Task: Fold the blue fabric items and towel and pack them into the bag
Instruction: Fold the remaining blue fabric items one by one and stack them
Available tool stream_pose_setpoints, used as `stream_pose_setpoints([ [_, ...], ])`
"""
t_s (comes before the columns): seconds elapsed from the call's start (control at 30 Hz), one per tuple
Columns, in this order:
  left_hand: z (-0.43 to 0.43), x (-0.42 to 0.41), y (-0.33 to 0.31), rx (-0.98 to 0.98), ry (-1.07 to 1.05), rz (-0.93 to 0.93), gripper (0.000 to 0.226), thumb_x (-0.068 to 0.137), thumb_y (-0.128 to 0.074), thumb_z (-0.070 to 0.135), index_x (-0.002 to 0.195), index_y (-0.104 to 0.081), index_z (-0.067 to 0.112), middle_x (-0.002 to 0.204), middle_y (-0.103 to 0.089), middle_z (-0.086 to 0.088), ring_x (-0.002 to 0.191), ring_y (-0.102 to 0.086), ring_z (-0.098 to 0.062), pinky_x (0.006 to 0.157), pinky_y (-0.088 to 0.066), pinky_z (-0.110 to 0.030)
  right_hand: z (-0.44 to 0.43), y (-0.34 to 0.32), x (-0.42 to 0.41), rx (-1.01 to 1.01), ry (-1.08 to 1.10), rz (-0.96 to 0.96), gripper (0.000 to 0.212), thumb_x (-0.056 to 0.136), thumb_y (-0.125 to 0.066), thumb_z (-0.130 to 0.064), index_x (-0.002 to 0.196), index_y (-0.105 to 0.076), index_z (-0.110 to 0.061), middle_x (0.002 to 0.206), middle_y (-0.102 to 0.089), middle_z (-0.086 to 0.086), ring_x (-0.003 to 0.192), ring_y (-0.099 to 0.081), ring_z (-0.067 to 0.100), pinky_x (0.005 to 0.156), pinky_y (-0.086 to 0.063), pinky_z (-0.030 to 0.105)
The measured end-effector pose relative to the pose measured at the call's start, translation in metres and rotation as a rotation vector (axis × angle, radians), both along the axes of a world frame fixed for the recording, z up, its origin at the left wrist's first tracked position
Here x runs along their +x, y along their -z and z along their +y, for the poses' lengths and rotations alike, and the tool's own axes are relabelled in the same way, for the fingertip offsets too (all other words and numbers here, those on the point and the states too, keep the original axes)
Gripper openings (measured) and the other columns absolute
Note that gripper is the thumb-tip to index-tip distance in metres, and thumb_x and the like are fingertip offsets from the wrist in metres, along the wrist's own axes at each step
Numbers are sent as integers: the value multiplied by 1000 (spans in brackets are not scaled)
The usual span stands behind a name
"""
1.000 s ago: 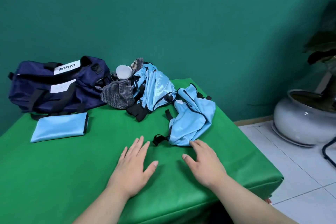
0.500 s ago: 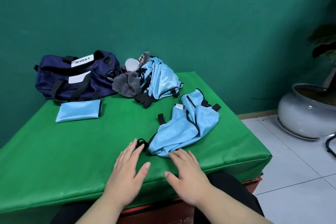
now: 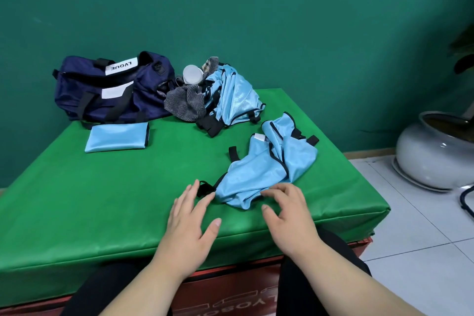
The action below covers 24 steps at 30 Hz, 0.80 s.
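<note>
Blue crumpled fabric [image 3: 259,169] under right hand [image 3: 289,218], left hand [image 3: 189,223] beside.

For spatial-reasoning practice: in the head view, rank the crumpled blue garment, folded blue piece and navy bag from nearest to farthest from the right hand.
1. Crumpled blue garment, front, at the right hand.
2. Folded blue piece, left of centre.
3. Navy bag, back left.

Single view, from the camera on your head. It faces forward and tilts down over the green surface [image 3: 77,213] toward the teal wall [image 3: 256,20]. Wide angle. Your left hand [image 3: 188,228] and right hand [image 3: 289,218] sit nearest the lens, low and centre, forearms entering from the bottom edge. The surface's far edge crosses mid-frame; tiled floor [image 3: 423,238] fills the lower right.
</note>
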<state>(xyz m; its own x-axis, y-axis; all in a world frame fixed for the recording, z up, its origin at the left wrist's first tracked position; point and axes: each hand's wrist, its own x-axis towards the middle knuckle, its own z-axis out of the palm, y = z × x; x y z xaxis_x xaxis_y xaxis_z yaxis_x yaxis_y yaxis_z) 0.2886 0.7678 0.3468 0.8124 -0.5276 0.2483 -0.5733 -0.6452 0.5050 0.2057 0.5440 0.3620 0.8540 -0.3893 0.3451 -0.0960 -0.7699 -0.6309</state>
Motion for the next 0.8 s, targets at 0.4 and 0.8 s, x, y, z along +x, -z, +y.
stream_pose_setpoints([
  [0.4,-23,1,-4,174,137,-370,60,94,-41,51,150,-35,30,162,-24,-2,152,-14,-22,118,-13,-53,-6,8,13,-126,-87,100,54,82,-46,-38,134,-59,-30,148,-44,-14,146,-21,4,120,5,25],
  [0.8,-55,41,2,41,-74,-365,21,84,-67,31,104,-73,29,100,-69,13,84,-64,-19,81,-27,-36,-5,12,25,-225,-153,233,59,84,-37,-33,142,-49,-39,157,-25,-29,148,0,-6,121,13,48],
])
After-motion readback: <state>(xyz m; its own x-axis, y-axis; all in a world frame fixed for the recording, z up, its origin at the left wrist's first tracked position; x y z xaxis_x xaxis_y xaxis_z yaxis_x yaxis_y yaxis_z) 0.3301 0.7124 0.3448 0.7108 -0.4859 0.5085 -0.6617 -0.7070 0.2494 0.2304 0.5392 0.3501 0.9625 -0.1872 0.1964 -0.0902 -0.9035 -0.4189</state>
